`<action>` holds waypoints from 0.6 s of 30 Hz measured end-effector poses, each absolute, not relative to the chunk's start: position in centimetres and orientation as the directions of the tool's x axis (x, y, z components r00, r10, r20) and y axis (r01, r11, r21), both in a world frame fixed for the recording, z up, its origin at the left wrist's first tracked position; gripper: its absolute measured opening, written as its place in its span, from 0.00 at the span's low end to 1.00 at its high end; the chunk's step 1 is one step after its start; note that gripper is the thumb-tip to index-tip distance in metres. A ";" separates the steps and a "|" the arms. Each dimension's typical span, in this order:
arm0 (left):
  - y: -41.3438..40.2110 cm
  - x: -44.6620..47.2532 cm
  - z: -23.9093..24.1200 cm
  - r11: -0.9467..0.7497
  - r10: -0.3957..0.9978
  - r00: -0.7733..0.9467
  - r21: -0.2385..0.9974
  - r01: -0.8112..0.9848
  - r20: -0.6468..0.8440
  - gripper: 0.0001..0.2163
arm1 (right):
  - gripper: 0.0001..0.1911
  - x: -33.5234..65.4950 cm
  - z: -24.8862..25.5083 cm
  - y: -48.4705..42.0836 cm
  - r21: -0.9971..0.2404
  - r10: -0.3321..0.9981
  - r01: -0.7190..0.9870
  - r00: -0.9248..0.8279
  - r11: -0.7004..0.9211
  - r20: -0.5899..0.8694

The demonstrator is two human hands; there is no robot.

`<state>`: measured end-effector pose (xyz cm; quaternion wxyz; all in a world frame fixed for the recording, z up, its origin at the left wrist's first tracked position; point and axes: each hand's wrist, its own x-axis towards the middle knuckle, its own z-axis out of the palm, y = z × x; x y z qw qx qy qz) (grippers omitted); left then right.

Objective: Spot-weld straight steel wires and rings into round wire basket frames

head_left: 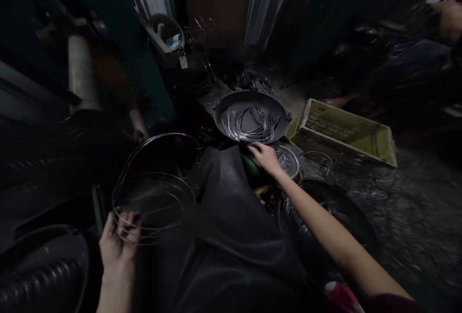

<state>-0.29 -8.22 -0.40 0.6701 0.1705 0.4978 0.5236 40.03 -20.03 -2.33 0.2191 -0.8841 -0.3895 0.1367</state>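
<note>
- Down along the bottom middle of the frame, a dark, glossy apron [234,236] drapes over the person's lap, its folds catching a little light.
- At the lower right edge, a bit of red and white cloth [342,296] shows below the right forearm.
- In the lower left corner stands a dark round container [81,236] with a ribbed coil [39,281] in it.
- Left of centre, the left hand [121,236] has its fingers curled around thin wire loops [124,171], gripping them at their lower left side; the loops rise and spread toward the middle, with a small red spot [184,134] at the top.
- Just right of centre, the right hand [267,157] is stretched out to the near rim of a wide grey pan [245,101]; its fingers are bent, but blur and shadow hide whether they hold anything.
- Under that hand lies something green [251,166], and just beside it a smaller round dish [296,164] holds metal pieces [282,159].
- Inside the pan, bent wires [236,128] lie in a curved heap.
- Right of the pan, a yellow-green crate [346,128] sits tilted.
- Toward the upper left, a pale cylinder [81,70] stands on machinery.
- In the upper right corner, another person's hand [451,17] is blurred.
</note>
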 end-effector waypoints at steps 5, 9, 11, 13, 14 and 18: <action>-9.1 3.2 -0.1 0.126 0.945 -0.197 0.847 -0.516 -0.260 0.13 | 0.19 47.0 -8.1 -26.7 -0.283 0.554 0.489 0.798 -0.825 -0.238; -8.5 8.0 0.7 0.110 0.934 -0.249 0.871 -0.478 -0.255 0.13 | 0.20 46.3 -10.0 -26.5 -0.220 0.526 0.478 0.785 -0.850 -0.327; -7.8 9.3 0.9 0.068 0.940 -0.266 0.880 -0.470 -0.215 0.14 | 0.21 45.8 -10.1 -26.1 -0.201 0.493 0.450 0.799 -0.870 -0.344; -7.5 9.6 0.7 0.012 0.945 -0.286 0.888 -0.461 -0.161 0.15 | 0.23 45.5 -10.0 -26.0 -0.193 0.430 0.385 0.823 -0.903 -0.372; -7.6 9.5 0.4 -0.012 0.942 -0.303 0.891 -0.454 -0.142 0.15 | 0.24 45.5 -9.9 -26.0 -0.199 0.401 0.349 0.832 -0.916 -0.384; -8.6 8.2 -0.9 -0.042 0.902 -0.404 0.903 -0.428 -0.149 0.15 | 0.34 45.3 -9.3 -26.7 -0.295 0.260 0.165 0.911 -0.941 -0.319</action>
